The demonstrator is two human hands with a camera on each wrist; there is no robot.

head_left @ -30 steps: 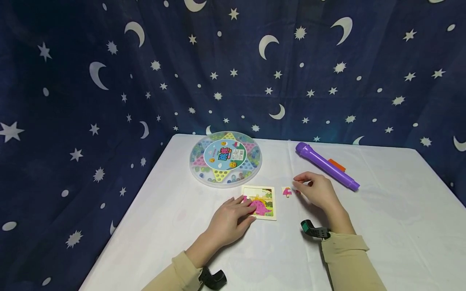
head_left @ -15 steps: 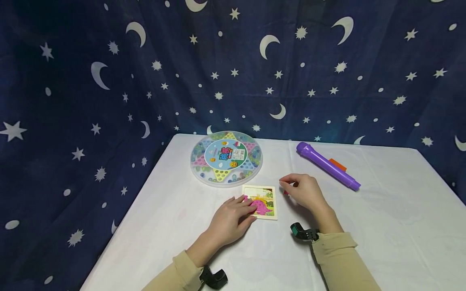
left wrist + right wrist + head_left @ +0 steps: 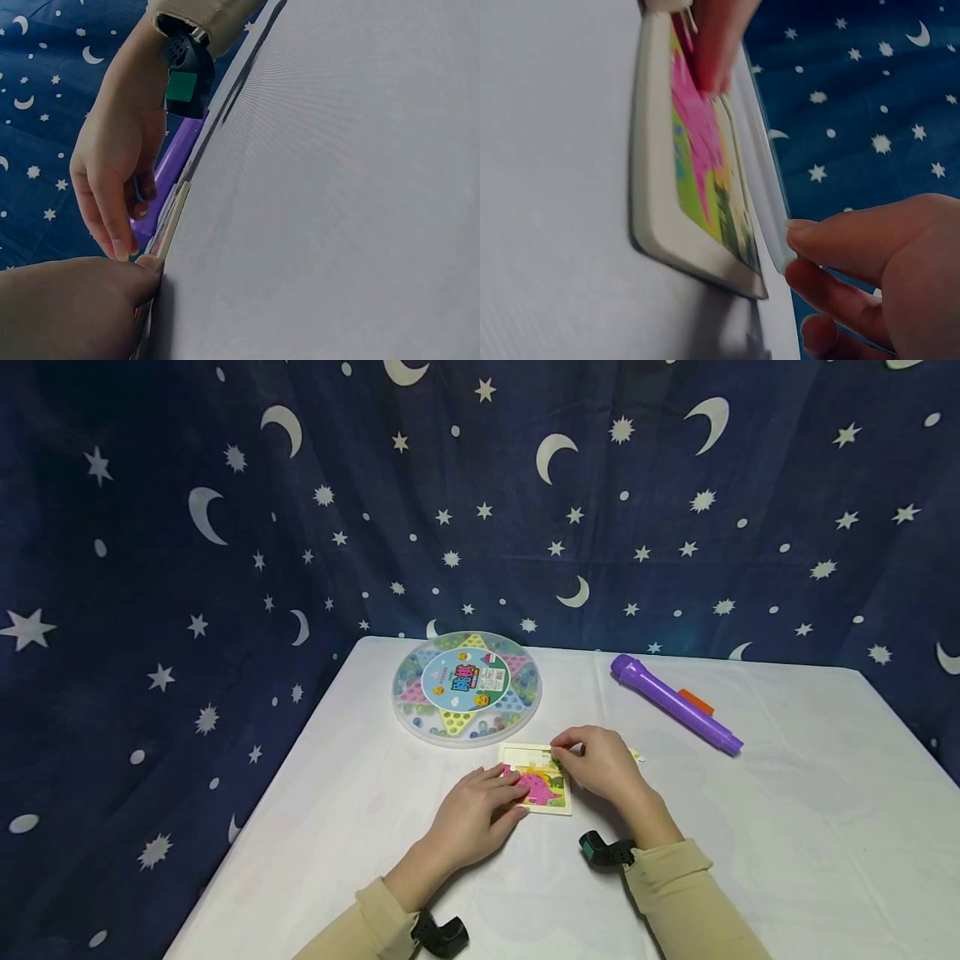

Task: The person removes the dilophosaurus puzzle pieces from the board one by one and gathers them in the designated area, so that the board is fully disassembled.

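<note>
A small jigsaw puzzle point(image 3: 542, 788) in a pale frame lies on the table, its picture showing a pink dinosaur. My left hand point(image 3: 471, 810) rests on its left side, fingers stretched over the picture and thumb at the near edge, hiding that part. Over the top right of the frame, my right hand point(image 3: 606, 767) pinches a small puzzle piece between thumb and index finger; the fingertips cover most of it. In the right wrist view, the pinching fingers point(image 3: 840, 240) are beside the frame's corner. Another puzzle piece point(image 3: 637, 755) shows partly behind the right hand.
A round, clear-lidded Chinese checkers set point(image 3: 465, 689) with marbles lies behind the puzzle. To the back right is a purple microphone-shaped tube point(image 3: 675, 703), with an orange piece point(image 3: 696, 701) beside it. A dark star-patterned cloth point(image 3: 480, 510) hangs behind the white table point(image 3: 810, 793).
My right hand has moved left from the loose pieces to the puzzle's top right, now with a piece pinched in its fingertips. The left hand has stayed on the puzzle.
</note>
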